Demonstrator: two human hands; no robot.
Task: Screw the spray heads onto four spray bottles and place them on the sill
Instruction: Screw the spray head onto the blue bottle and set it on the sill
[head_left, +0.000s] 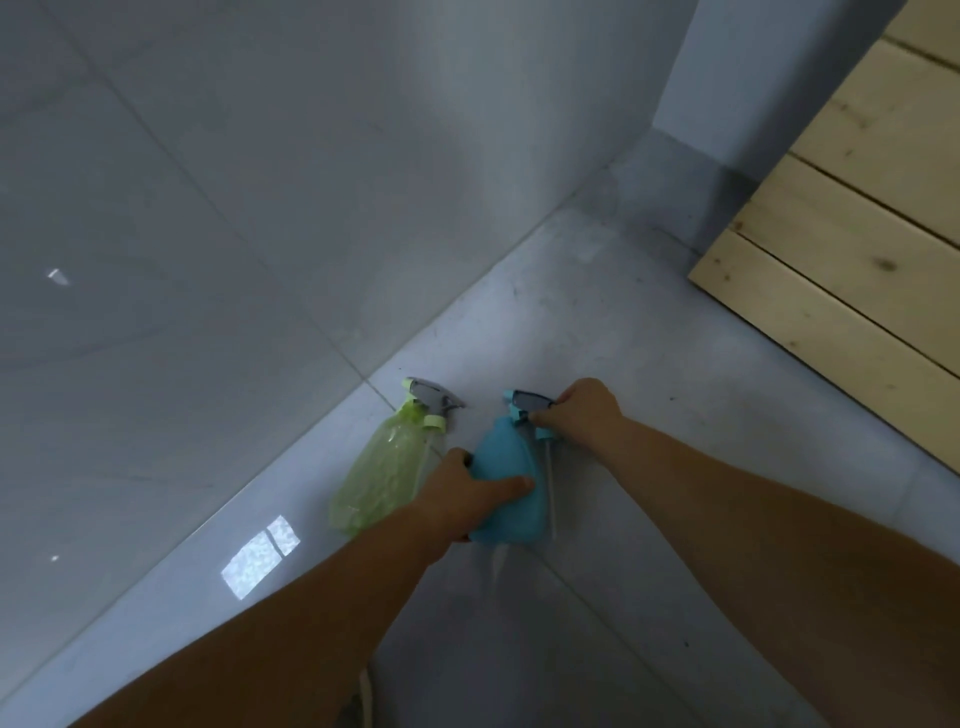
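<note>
Two bare forearms reach forward and down over a pale grey tiled surface (649, 364). The left hand (467, 493) is wrapped around the body of a blue spray bottle (506, 467), thumb lying across its front, fingers curled round the far side out of sight. The right hand (584, 410) is closed on the bottle's spray head (527, 405), a blue and grey trigger top sitting at the neck; fingers are bunched tight round its rear end. Whether the head is threaded fully home cannot be told. The blue bottle appears to stand on the grey surface, leaning slightly in the grip. Just beside it, to the left, a translucent green spray bottle (382, 475) stands with its own green and grey spray head (428, 400) fitted on top; no hand touches it. Both bottles sit close to the glossy tiled wall (208, 208). A pale wooden plank structure (857, 234) stands well apart at upper right.
</note>
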